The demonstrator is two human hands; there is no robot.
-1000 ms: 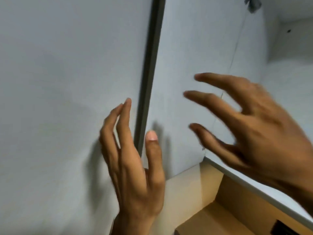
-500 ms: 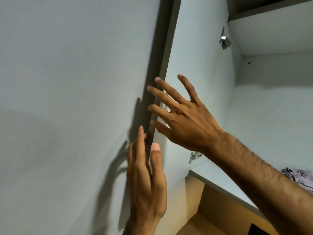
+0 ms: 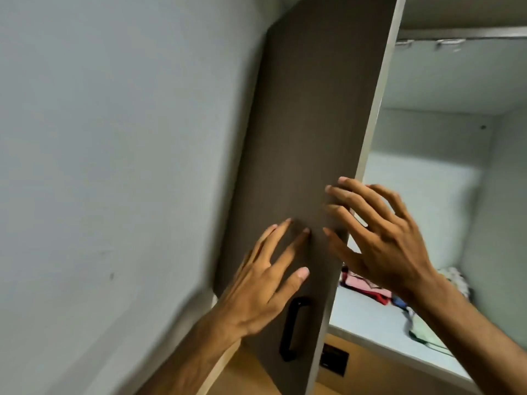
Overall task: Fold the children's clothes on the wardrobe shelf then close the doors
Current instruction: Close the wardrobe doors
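Filled the whole left half of the frame: a pale grey-white panel (image 3: 114,166), plain and blurred toward its lower edge. Stood just right of it, running from the top centre down to the lower centre, the dark brown wardrobe door (image 3: 308,124), seen nearly edge-on with a light edge strip (image 3: 373,118) along its right side. Hung low on the door's face, a black bar handle (image 3: 292,329), upright and ungrasped.

Rose from the lower centre, the left hand (image 3: 265,283), fingers spread and loose, gripping nothing, fingertips (image 3: 288,222) at the brown face above the handle; contact could not be told through the blur. Reached in from the lower right, the right hand (image 3: 382,240), likewise splayed and empty, its fingers (image 3: 335,191) laid across the door's free edge.

Opened behind the door, at centre right, the pale wardrobe interior. Lay on the white shelf (image 3: 368,323) at the lower right, partly hidden by the right wrist, the children's clothes (image 3: 365,289): an unfolded heap in pink and red, with a light green piece (image 3: 426,333) nearer the shelf's front edge. Showed below the shelf, tan wood.
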